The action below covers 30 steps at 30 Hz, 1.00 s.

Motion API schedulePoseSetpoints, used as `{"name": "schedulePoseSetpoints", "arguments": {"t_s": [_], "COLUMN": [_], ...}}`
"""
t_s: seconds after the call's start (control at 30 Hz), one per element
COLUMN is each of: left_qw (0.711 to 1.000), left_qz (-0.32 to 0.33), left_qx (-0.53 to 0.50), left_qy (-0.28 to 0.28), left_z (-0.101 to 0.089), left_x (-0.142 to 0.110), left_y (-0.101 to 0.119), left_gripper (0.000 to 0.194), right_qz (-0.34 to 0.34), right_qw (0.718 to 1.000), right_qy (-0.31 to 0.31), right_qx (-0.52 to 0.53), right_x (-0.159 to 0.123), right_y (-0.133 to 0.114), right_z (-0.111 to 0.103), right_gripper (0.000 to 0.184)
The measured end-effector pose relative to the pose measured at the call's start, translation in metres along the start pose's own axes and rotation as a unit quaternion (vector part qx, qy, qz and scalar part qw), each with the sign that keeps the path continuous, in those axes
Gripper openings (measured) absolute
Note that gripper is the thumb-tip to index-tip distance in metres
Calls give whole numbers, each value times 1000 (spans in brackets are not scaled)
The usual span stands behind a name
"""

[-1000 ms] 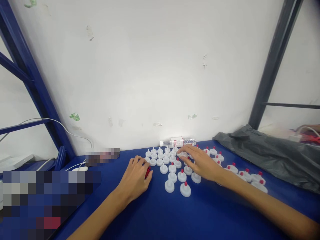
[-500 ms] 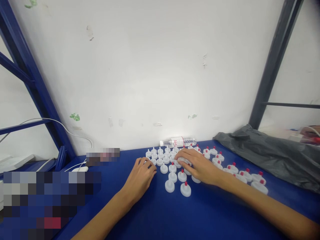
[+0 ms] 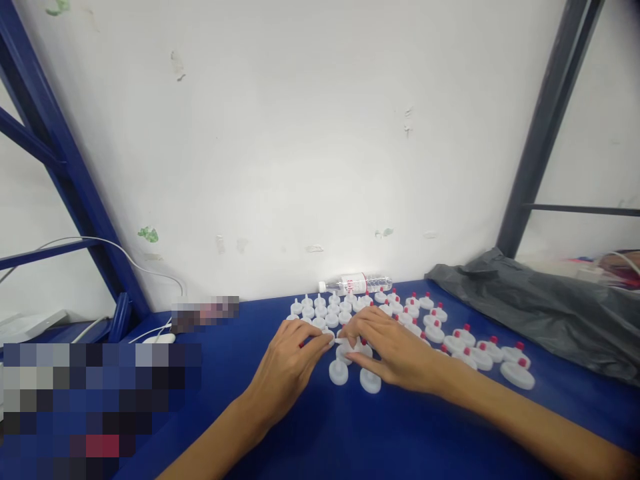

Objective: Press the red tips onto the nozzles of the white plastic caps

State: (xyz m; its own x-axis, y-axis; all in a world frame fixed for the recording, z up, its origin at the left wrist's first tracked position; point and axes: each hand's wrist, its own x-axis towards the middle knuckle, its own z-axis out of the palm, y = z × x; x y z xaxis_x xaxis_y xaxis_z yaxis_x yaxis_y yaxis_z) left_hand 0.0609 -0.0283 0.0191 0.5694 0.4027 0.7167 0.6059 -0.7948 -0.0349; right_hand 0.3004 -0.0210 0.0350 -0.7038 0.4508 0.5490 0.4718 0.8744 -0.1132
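Note:
My left hand is closed, thumb and fingertips together, beside the group of white nozzle caps. A small red tip shows between its thumb and fingers. Close on its right, my right hand has its fingers curled around a white nozzle cap; the nozzle points left at my left fingertips. Whether the two touch is hard to tell. Plain white nozzle caps stand upright in rows behind my hands. Red-tipped nozzle caps spread to the right. A plain cap and another cap stand in front.
A clear water bottle lies against the white wall behind the caps. Crumpled grey plastic sheeting covers the right back of the blue table. A white cable and blurred-out items are at left. Metal posts rise on both sides.
My left hand has moved right, toward the caps' middle. My right hand has come nearer and slightly lower, now with a tilted nozzle cap in its fingers. The two hands are almost together.

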Motion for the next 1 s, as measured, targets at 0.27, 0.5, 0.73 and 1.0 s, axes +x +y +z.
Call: {"name": "schedulePoseSetpoints", "arguments": {"t_s": [0.27,0.5,0.73,1.0], "left_qw": [1000,998,996,999], "left_qz": [11,27,44,32], "left_qx": [-26,-45,-59,-33], "left_qy": [-1,34,45,18], "left_z": [0,1,3,1], "left_x": [-1,1,-1,1], "left_y": [3,4,2,1], "left_gripper": [20,23,19,10], "right_qz": [-31,-30,-97,-132], "right_qw": [1000,999,990,976], "right_qy": [7,25,23,-20], "right_qx": [4,-20,-104,-171], "right_x": [3,3,2,0], "right_y": [-10,-7,-7,-8], "right_z": [-2,0,4,8], "right_gripper": [10,9,12,15]}}
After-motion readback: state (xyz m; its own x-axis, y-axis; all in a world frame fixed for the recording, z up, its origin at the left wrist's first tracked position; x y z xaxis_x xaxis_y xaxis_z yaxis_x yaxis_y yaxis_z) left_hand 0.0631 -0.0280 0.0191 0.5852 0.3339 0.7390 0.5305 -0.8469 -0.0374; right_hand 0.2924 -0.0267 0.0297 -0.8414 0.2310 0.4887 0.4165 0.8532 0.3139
